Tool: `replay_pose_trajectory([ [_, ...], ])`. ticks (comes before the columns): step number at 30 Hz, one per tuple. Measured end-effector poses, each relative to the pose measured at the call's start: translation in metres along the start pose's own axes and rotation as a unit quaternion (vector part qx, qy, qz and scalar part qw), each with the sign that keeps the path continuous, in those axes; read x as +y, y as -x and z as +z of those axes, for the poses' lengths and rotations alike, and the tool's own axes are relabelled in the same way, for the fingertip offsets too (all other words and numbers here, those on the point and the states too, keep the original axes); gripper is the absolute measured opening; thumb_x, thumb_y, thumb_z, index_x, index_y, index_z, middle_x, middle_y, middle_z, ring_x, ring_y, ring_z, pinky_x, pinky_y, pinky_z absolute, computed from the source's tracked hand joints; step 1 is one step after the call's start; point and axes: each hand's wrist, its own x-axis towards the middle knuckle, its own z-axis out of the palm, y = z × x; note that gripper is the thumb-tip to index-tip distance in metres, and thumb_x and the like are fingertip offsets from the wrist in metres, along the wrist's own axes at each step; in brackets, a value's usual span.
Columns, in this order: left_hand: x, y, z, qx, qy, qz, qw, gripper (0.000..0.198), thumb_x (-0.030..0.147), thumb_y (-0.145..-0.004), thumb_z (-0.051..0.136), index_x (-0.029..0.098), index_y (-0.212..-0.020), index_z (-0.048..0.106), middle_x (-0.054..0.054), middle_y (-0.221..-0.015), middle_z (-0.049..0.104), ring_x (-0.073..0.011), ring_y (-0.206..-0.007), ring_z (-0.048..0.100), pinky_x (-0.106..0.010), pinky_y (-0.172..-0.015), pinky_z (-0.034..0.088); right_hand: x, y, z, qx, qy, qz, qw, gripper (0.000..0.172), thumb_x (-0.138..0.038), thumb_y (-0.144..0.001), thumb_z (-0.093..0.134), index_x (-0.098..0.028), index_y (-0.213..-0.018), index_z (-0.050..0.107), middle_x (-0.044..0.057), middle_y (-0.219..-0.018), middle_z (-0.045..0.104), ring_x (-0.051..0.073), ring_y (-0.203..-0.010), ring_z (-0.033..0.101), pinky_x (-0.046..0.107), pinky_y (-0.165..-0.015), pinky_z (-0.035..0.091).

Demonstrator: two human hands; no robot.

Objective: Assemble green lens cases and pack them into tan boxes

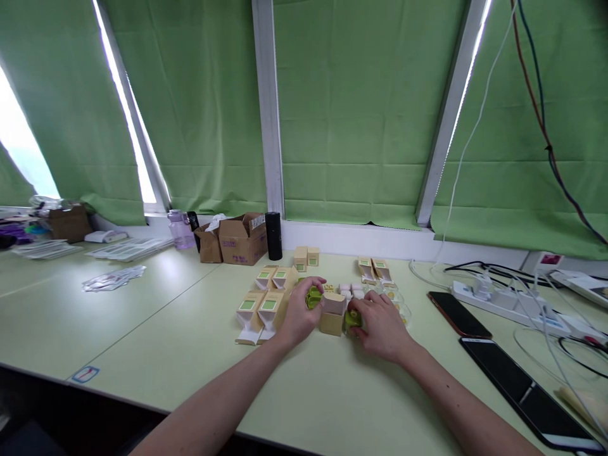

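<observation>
My left hand [303, 311] curves its thumb and index finger around a small green item [313, 297]. My right hand [382, 324] is closed, its fingertips on another small green piece [352, 318]. Between the hands stands a small kraft box [331, 324] with its pale flap raised. Left of my left hand, several open kraft boxes with green labels [268, 306] stand in rows with flaps folded out. Small pinkish-white pieces [346, 289] and yellow pieces [329, 288] sit just behind the middle box. Clear round plastic pieces [403, 310] lie partly behind my right hand.
Two closed boxes [306, 256] and two open ones [374, 270] stand farther back. A brown carton [243, 239], black cylinder [273, 236] and purple bottle [181, 229] line the wall. On the right lie two phones [522, 386], a power strip [508, 304] and loose cables.
</observation>
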Motion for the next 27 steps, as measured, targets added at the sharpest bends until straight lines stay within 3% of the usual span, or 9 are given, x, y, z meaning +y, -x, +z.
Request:
replay_pose_trajectory([
  [2, 0.0, -0.001, -0.002, 0.002, 0.0, 0.008, 1.0, 0.009, 0.013, -0.078, 0.062, 0.02, -0.081, 0.066, -0.01, -0.121, 0.072, -0.0281, -0.119, 0.064, -0.045, -0.106, 0.047, -0.001, -0.001, -0.002, -0.013, -0.002, 0.008, 1.0, 0.025, -0.026, -0.078, 0.073, -0.024, -0.102, 0.065, 0.007, -0.094, 0.073, 0.029, -0.102, 0.056, 0.038, -0.083, 0.033],
  [6, -0.004, -0.002, -0.001, -0.007, -0.014, -0.009, 1.0, 0.018, 0.016, -0.083, 0.061, 0.02, -0.074, 0.076, -0.01, -0.121, 0.075, -0.0286, -0.117, 0.068, -0.043, -0.101, 0.052, -0.002, -0.001, -0.004, -0.025, -0.005, 0.015, 1.0, 0.026, -0.027, -0.079, 0.073, -0.023, -0.104, 0.065, 0.006, -0.095, 0.073, 0.029, -0.104, 0.056, 0.038, -0.084, 0.032],
  [13, -0.012, -0.004, 0.006, 0.001, -0.03, -0.014, 0.999, 0.022, 0.021, -0.089, 0.061, 0.018, -0.1, 0.081, -0.011, -0.107, 0.08, -0.026, -0.106, 0.073, -0.04, -0.098, 0.057, -0.001, -0.001, -0.002, -0.017, 0.002, 0.01, 1.0, 0.025, -0.028, -0.08, 0.074, -0.024, -0.103, 0.065, 0.007, -0.094, 0.072, 0.03, -0.103, 0.056, 0.038, -0.084, 0.033],
  [21, -0.018, -0.007, 0.01, 0.0, 0.011, -0.066, 0.998, 0.024, 0.022, -0.09, 0.062, 0.016, -0.107, 0.077, -0.012, -0.114, 0.079, -0.0263, -0.109, 0.072, -0.039, -0.097, 0.056, 0.001, -0.001, 0.001, -0.006, 0.015, -0.001, 1.0, 0.029, -0.025, -0.076, 0.074, -0.024, -0.104, 0.066, 0.008, -0.091, 0.072, 0.03, -0.1, 0.059, 0.039, -0.083, 0.036],
  [27, -0.028, -0.01, 0.012, -0.01, 0.115, -0.116, 0.987, 0.035, 0.015, -0.084, 0.062, 0.014, -0.117, 0.075, -0.013, -0.115, 0.078, -0.025, -0.106, 0.071, -0.038, -0.096, 0.055, 0.008, -0.002, 0.002, 0.072, -0.023, 0.018, 0.997, 0.026, -0.022, -0.081, 0.07, -0.024, -0.107, 0.065, 0.008, -0.094, 0.073, 0.03, -0.097, 0.061, 0.041, -0.082, 0.041],
])
